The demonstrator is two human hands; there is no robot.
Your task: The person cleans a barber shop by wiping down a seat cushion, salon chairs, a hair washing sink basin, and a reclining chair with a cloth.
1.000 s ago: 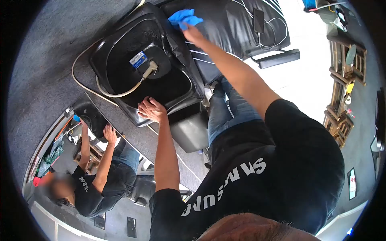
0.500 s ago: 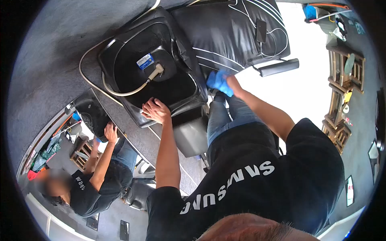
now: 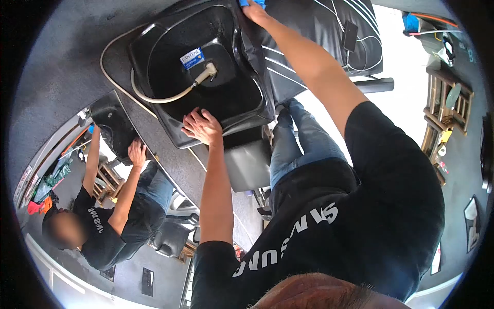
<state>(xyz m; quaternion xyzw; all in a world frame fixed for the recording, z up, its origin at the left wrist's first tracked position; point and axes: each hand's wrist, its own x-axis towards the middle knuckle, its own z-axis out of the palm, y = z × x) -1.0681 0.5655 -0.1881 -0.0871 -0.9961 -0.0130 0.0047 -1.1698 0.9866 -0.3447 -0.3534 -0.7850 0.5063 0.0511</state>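
Note:
A black shampoo basin [image 3: 172, 49] tilts in the upper middle. On its near rim rests my left hand [image 3: 203, 126], fingers spread and lying over the edge, with nothing held. My right hand [image 3: 254, 11] reaches to the far right corner of the basin, closed on a blue cloth [image 3: 252, 2] that is partly cut off by the top of the view. Inside the basin sit a blue-and-white Pantene packet [image 3: 193, 58] and a cream shower head [image 3: 207, 73] on a pale hose [image 3: 164, 100].
A black padded chair [image 3: 314, 31] with white stripes adjoins the basin, a phone [image 3: 350, 36] and white cable lying on it. Left of the basin, a wall mirror [image 3: 131, 190] reflects the person. Wooden shelving [image 3: 437, 103] stands at the right.
My right hand has carried the blue cloth up from beside the basin's near right corner to its far right corner. My left hand stays on the near rim. The view has shifted slightly.

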